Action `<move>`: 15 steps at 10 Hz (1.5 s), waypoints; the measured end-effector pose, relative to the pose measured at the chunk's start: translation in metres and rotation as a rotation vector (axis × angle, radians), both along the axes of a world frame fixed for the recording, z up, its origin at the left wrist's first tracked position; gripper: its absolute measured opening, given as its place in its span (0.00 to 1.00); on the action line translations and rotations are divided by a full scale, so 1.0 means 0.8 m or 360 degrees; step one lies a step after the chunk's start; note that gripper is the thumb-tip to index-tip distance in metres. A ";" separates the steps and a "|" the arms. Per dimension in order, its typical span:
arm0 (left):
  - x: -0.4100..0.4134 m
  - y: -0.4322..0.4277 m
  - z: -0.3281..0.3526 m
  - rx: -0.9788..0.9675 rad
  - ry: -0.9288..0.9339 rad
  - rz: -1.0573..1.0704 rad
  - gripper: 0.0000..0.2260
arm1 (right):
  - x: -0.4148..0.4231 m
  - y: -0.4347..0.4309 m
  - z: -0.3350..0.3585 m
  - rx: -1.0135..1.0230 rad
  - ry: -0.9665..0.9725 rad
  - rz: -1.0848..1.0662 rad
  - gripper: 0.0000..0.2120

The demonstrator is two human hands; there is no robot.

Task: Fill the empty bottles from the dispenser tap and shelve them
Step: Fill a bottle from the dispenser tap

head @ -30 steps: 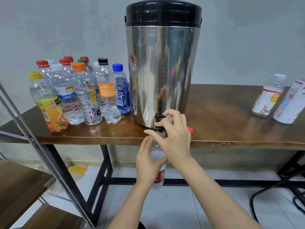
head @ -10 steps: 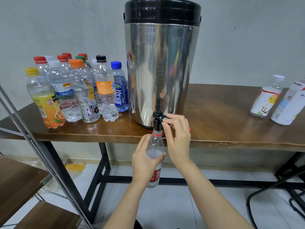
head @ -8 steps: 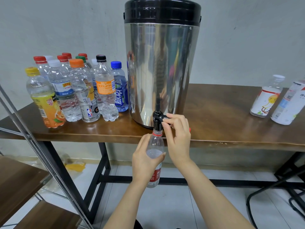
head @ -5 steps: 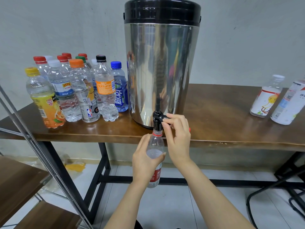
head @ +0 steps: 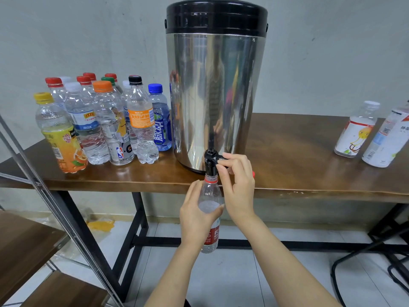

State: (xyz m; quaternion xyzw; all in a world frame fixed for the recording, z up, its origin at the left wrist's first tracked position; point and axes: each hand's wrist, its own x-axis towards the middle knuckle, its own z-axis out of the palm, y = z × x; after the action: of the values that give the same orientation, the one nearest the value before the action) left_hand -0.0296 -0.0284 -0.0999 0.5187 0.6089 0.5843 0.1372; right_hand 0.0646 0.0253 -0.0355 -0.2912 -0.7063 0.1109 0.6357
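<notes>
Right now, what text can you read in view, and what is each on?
"NBA": low on the orange-capped bottle.
"脉动": blue-capped bottle label.
Too blurred: every other label on the table, e.g. yellow-capped bottle, black-capped bottle.
Partly hidden by the left hand: held bottle red label, unreadable.
None on the dispenser or the tap lever the right hand pinches.

Bottle (head: 209,193) at the tap (head: 210,161)
Clear, red-labelled and uncapped, it is upright just below the desk's front edge, partly filled, mouth against the black tap of the steel dispenser (head: 214,96). Capped bottles (head: 106,120) crowd the desk's left end.
</notes>
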 end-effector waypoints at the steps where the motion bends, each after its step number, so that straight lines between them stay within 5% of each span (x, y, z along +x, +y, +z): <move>1: 0.001 0.001 -0.002 0.0009 -0.0018 0.0009 0.32 | 0.000 -0.001 0.000 -0.0011 0.0004 0.0008 0.12; 15: 0.003 0.001 -0.005 -0.0072 -0.0067 0.0044 0.35 | -0.001 -0.003 0.002 -0.0075 0.0041 0.0064 0.11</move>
State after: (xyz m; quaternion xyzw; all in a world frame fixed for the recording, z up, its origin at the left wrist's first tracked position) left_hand -0.0273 -0.0277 -0.1041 0.4946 0.6260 0.5830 0.1537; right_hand 0.0640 0.0225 -0.0343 -0.2903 -0.7010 0.1438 0.6353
